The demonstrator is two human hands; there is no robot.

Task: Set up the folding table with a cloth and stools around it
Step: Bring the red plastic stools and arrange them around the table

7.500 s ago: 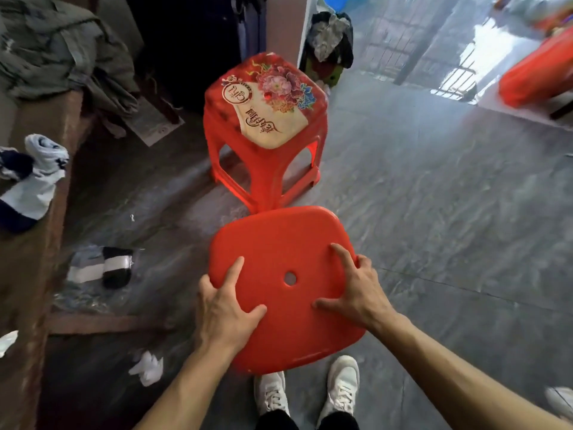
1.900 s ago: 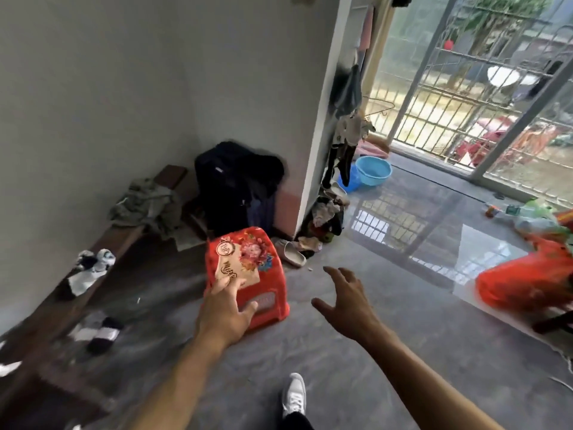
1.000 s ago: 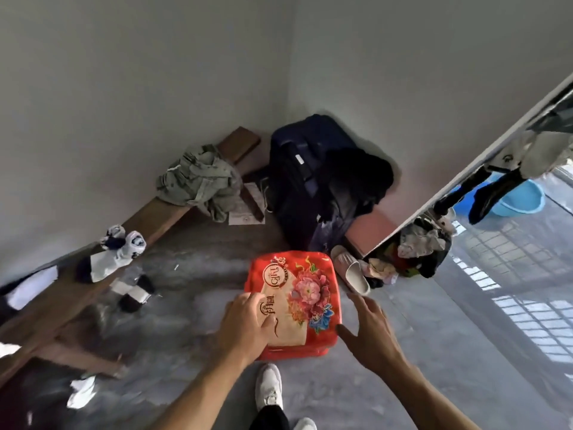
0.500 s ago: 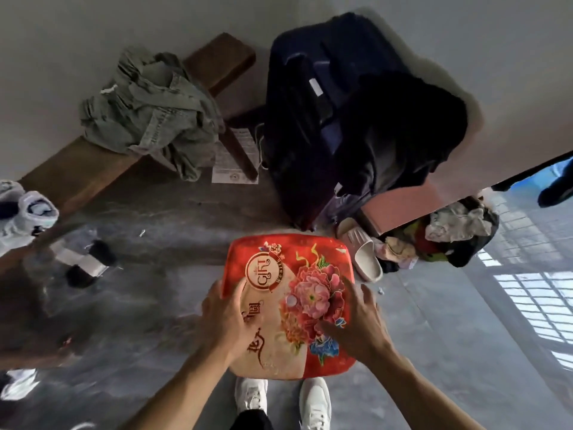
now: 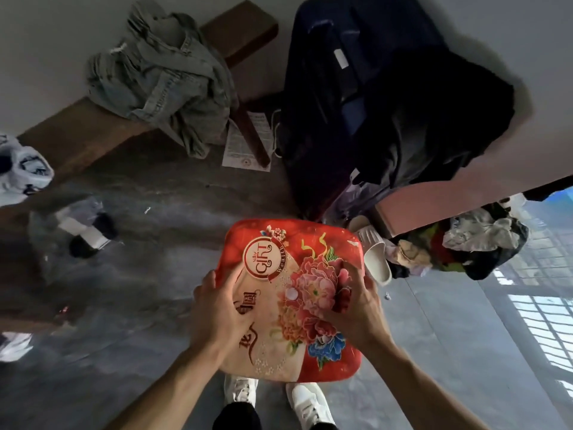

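Red stool [image 5: 291, 274] with floral seat on grey floor [image 5: 449, 321], directly ahead of white shoes [image 5: 305, 401]. Left hand [image 5: 217, 311] and right hand [image 5: 353, 305] flat on seat edges, fingers [image 5: 208, 282] curled over rim, clamped on stool. Dark suitcase [image 5: 325, 97] just beyond.

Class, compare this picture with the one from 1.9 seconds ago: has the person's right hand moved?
Yes. The right hand, earlier open in the air to the right of the red stool, now rests on the stool's flowered seat, as does the left hand.
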